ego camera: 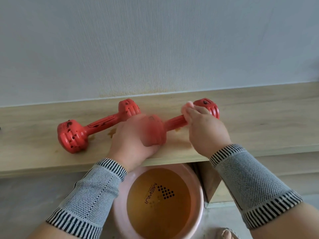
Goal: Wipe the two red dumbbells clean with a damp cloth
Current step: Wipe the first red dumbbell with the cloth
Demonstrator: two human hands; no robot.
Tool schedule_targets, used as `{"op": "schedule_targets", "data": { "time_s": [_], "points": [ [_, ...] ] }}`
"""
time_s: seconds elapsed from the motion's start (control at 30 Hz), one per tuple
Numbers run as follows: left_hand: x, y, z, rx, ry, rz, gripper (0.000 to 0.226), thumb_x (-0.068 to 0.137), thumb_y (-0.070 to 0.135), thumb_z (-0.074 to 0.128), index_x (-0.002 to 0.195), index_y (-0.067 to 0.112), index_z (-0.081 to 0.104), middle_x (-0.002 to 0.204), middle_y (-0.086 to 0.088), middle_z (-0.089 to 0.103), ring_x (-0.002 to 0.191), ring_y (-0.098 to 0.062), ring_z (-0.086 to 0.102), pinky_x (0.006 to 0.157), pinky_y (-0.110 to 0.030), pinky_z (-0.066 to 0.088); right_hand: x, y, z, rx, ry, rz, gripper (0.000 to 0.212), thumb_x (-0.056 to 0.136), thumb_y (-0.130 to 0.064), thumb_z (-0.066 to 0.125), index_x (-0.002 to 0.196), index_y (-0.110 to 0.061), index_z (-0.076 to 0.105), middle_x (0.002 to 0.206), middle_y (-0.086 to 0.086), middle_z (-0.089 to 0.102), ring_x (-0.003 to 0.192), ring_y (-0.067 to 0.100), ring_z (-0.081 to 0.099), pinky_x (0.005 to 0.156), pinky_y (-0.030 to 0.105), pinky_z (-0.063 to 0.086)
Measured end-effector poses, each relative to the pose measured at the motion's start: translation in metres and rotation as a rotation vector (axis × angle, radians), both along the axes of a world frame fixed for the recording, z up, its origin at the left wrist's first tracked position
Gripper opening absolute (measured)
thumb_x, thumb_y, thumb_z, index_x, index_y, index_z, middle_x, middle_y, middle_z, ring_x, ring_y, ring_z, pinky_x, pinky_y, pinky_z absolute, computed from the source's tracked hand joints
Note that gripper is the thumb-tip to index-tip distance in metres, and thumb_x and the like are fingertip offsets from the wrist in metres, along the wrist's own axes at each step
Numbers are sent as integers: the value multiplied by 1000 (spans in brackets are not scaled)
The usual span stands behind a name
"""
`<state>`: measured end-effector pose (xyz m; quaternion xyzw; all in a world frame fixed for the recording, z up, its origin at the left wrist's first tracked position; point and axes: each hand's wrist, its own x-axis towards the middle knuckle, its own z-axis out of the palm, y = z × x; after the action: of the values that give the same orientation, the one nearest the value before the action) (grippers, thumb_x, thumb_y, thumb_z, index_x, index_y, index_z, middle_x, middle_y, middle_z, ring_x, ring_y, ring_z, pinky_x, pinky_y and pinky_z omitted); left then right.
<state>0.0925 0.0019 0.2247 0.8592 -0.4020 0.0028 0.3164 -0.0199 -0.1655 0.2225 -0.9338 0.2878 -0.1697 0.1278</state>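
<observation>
While the right-hand dumbbell point(177, 121) lay across the pale wooden ledge point(259, 118), both hands were on it. The left hand point(133, 142) gripped its near head, fingers curled around the blurred red end at the front edge of the ledge. The right hand point(205, 128) was closed over the handle just short of the far head, pinching a pale pink cloth point(188, 106) against it; only a small part of the cloth showed above the fingers, and that part was blurred. The far head of this dumbbell carried dark spots on its end face.

The left-hand dumbbell point(96, 125) lay on the same ledge, untouched, angled from front-left to back-right, with its far head close to the left hand. Dark marks covered both its heads and its handle. Brownish stains point(112, 132) marked the wood between the two dumbbells.

Below the ledge, on the grey floor, stood a pink basin point(198, 195) holding brown-tinted water, with printed lettering and a dot pattern visible on its bottom. Both forearms wore grey knit sleeves point(89, 197) with black-and-white striped bands. A light grey textured wall point(155, 49) rose behind the ledge.
</observation>
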Motion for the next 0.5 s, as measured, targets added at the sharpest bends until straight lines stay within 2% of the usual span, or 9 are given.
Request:
{"op": "schedule_targets", "data": {
  "time_s": [0.07, 0.17, 0.23, 0.3, 0.33, 0.43, 0.5],
  "points": [
    [0, 1, 1, 5, 9, 6, 94, 66, 42, 85, 144, 27, 36, 130, 6, 44, 130, -18, 34, 106, -29, 25, -3, 12, 1, 31, 11, 31, 80, 88, 6, 40, 153, -32, 14, 160, -12, 19, 118, 18, 58, 80, 34, 56],
    [1, 1, 1, -13, 14, 18, 93, 64, 39, 88, 142, 25, 40, 115, 13, 41, 127, -20, 39, 105, -31, 28, -7, 36, -2, 67, -46, 277, 79, 91, 5, 44, 153, -37, 19, 159, -22, 15, 127, 10, 51, 98, 33, 51],
    [3, 0, 0, -32, 12, 5, 93, 61, 40, 89, 140, 25, 42, 103, 28, 33, 123, -20, 43, 105, -31, 31, -10, 21, -3, 52, -74, 149, 81, 89, 6, 42, 151, -41, 20, 158, -25, 14, 126, 9, 53, 91, 33, 55],
    [4, 0, 0, -39, 20, -8, 93, 60, 42, 89, 139, 27, 43, 98, 33, 23, 122, -18, 43, 104, -29, 32, -14, 7, -5, 36, -87, -20, 80, 90, 4, 41, 151, -42, 17, 159, -23, 12, 128, 12, 52, 87, 37, 56],
    [4, -1, -1, -41, 28, -10, 93, 60, 43, 89, 139, 28, 43, 98, 34, 22, 121, -16, 43, 102, -26, 32, -14, 8, -6, 21, -93, -11, 79, 90, 3, 41, 152, -41, 17, 159, -22, 13, 130, 13, 50, 90, 37, 56],
    [7, -1, -2, -77, 80, 2, 92, 57, 45, 88, 137, 30, 45, 101, 23, 38, 111, -8, 42, 93, -19, 28, -11, 27, -8, 90, -142, 266, 76, 89, 6, 44, 150, -37, 29, 157, -21, 24, 132, 6, 46, 104, 35, 47],
    [9, -1, -3, -91, 129, 5, 92, 55, 49, 87, 136, 31, 46, 116, 9, 47, 107, -5, 43, 91, -16, 28, -10, 23, -8, 83, -154, 235, 78, 88, 7, 44, 149, -39, 30, 156, -23, 24, 132, 5, 46, 104, 35, 47]
  ]
}}
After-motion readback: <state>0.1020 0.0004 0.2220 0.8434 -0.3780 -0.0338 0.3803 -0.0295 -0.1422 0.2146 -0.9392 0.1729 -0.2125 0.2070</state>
